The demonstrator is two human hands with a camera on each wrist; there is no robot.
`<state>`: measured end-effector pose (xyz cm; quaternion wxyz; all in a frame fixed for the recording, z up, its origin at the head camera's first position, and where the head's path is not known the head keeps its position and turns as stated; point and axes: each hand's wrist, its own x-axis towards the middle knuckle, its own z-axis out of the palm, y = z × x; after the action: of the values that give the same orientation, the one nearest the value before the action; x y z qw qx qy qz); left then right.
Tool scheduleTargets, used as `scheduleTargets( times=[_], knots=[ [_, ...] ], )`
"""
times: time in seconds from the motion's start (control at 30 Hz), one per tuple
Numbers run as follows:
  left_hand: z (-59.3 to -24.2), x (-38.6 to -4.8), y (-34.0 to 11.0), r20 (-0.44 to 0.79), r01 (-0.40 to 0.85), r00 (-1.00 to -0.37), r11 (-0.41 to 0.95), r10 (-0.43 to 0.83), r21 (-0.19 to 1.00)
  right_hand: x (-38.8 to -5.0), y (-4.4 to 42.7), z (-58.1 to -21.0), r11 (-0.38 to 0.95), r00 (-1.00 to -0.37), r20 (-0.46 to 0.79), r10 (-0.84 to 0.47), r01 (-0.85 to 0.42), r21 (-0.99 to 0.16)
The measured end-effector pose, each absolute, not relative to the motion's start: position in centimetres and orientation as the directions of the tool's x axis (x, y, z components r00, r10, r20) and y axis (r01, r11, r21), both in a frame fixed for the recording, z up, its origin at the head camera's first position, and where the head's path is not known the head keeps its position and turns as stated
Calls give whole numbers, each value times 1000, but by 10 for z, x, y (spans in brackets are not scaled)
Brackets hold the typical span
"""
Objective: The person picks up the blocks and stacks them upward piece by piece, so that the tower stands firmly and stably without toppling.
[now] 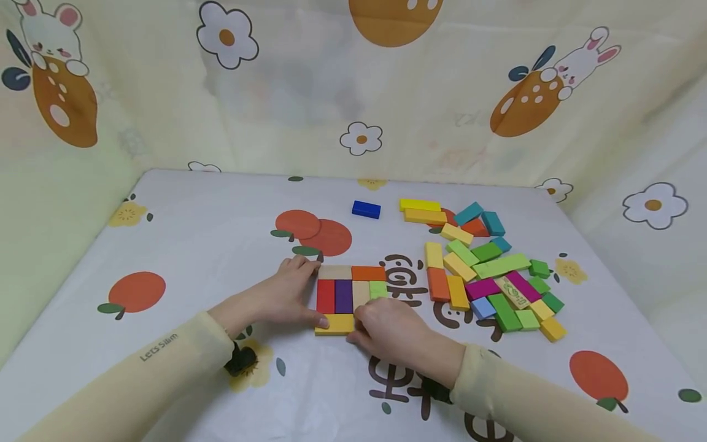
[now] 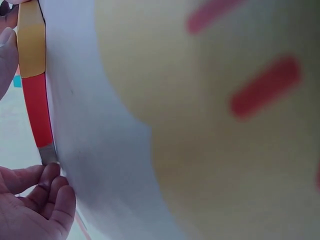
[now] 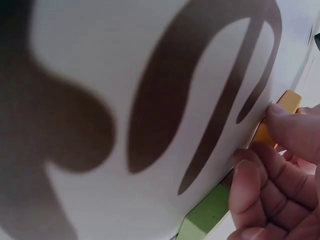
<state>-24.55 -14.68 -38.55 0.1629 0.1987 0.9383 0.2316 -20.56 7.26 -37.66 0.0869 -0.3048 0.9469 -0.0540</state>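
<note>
Coloured wooden blocks lie side by side in a flat rectangle between the two hands. At its far side are a beige block [image 1: 335, 272] and an orange block [image 1: 369, 273]. Its middle holds a red block [image 1: 326, 296], a purple block [image 1: 343, 296], an upright-lying beige one and a light green block [image 1: 378, 290]. A yellow block [image 1: 333, 325] forms the near edge. My left hand [image 1: 278, 291] holds the left side, thumb on the yellow block, bent fingers at the far beige one. My right hand [image 1: 394, 325] pinches the yellow block's right end, its other fingers curled, hiding the near right corner.
A loose pile of blocks [image 1: 499, 265] in many colours spreads to the right. One dark blue block [image 1: 366, 209] lies apart at the back. The printed tablecloth [image 1: 210, 245] covers the table, and a patterned curtain [image 1: 298, 92] hangs behind it.
</note>
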Motion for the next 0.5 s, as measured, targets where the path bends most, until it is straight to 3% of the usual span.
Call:
scheduleTargets(
  times=[0.5],
  knots=[
    [-383,-246,-144,-257,305,-842,811,475,500,-202,75,-374,808,-800,-127,-587,-569,-150]
  ],
)
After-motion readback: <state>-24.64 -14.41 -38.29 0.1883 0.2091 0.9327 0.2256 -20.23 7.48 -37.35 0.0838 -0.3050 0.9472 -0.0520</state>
